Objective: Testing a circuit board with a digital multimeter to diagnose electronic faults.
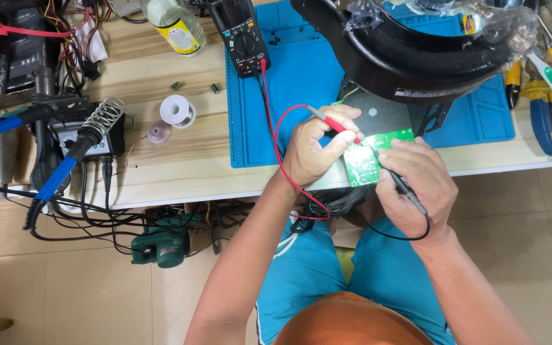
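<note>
Left hand (317, 150) is pinched tight on the red probe (335, 124), tip down on the green board (367, 156) at the table's front edge. Right hand (416, 185) grips the black probe (398, 177), also on the board. Up left, a bottle (175, 24) holds pale yellowish liquid beside the multimeter (243, 35).

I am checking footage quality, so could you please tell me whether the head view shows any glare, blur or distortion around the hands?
Head view: even, soft light; sharp on the small green circuit board and both hands; glare only on the clear plastic wrap top right; table edge bows slightly from lens distortion.
</note>
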